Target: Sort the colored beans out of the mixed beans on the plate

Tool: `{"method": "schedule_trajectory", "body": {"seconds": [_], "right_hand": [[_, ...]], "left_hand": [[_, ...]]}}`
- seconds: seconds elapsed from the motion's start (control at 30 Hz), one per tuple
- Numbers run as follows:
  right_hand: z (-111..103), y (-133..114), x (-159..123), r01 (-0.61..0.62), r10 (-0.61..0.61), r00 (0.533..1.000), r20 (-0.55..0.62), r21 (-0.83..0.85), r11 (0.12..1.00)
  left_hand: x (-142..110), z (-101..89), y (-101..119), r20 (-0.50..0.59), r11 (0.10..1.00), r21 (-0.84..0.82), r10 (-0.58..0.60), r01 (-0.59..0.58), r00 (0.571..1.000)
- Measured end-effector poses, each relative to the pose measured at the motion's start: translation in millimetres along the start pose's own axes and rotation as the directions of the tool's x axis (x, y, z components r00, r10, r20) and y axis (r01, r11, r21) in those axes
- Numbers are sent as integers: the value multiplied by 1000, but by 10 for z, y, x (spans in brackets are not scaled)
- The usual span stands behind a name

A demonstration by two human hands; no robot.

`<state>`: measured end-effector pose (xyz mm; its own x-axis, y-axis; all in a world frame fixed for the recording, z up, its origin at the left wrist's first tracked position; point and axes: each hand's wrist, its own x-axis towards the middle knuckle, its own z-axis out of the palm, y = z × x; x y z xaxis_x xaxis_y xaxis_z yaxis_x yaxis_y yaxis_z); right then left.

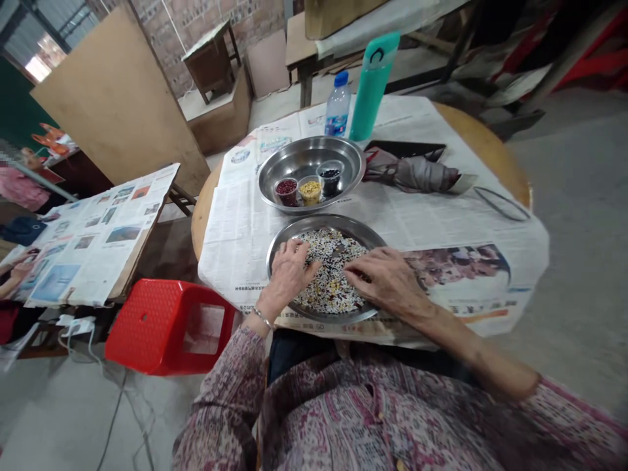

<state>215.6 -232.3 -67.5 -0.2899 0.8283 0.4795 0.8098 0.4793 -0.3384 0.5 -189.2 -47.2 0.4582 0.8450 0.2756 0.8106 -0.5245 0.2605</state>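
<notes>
A round steel tray (289, 233) near the table's front edge holds a spread of mixed grains and beans (330, 288). My left hand (288, 271) rests on the tray's left side, fingers curled down into the grains. My right hand (385, 278) lies on the right side, fingertips pressed together on the grains. Behind it a second steel tray (343, 154) carries three small cups: red beans (286, 190), yellow grains (310, 190) and black beans (330, 178).
Newspaper (235, 229) covers the round table. A water bottle (338, 106), a teal flask (371, 85) and a folded umbrella (412, 173) lie at the back. A red stool (161, 327) stands at left, beside another newspaper-covered table (93, 235).
</notes>
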Motion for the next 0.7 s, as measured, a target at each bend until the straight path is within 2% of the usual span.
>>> {"method": "schedule_trajectory", "body": {"seconds": [0.13,0.27,0.37,0.43,0.5,0.6,0.7], "right_hand": [[32,-63,-40,-7,7,1000,-26,-24,1000],[52,-87,-85,-134,144,974,-178,62,989],[53,-74,-118,-192,252,942,-221,260,946],[48,-61,-127,-194,279,938,-207,354,915],[42,-49,-127,-195,290,936,-197,396,897],[38,-37,-126,-196,299,935,-191,423,885],[38,-34,-130,-214,301,939,-168,402,890]], "left_hand": [[337,174,65,37,995,85,-55,52,998],[470,260,139,120,998,-49,57,-51,991],[371,187,197,213,984,-143,138,-109,967],[229,77,248,276,981,-170,135,-90,952],[62,-51,309,314,978,-190,145,-88,938],[-162,-209,405,365,965,-216,219,-147,905],[-285,-262,480,372,950,-231,286,-211,883]]}}
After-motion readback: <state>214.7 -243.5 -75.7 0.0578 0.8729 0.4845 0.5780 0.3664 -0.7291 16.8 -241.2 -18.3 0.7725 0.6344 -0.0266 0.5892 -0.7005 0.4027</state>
